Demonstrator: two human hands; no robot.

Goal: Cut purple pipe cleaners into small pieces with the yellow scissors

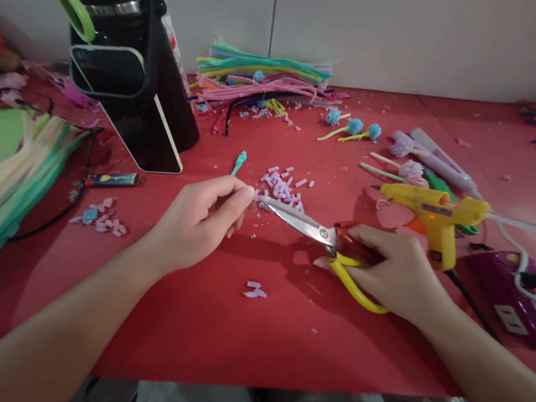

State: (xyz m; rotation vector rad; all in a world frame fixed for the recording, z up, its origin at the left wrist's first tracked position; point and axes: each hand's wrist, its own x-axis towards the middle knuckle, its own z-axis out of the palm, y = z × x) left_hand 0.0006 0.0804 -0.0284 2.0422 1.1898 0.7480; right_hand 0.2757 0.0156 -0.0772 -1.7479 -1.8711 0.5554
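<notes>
My left hand [208, 220] is closed in a pinch, thumb against fingers, above the red tabletop [185, 333]. A lavender bit shows right at its fingertips, but I cannot tell whether it is pinched or lies behind them. Scissors [308, 226] with red and yellow handles are in my right hand [386, 269], their blade tips close beside the left fingertips. Short lavender pieces [282, 186] are heaped just behind the blades. A teal stem [240, 161] with a knobby tip sticks up past my left hand; its lower end is hidden.
A yellow glue gun [433, 213] and purple power strip [509, 293] are at right. Blue pompom stems [354, 128] and pipe cleaners [263, 74] lie at the back. A phone [127, 114] leans on a black bottle [175, 81]. More pipe cleaners [23, 179] lie left.
</notes>
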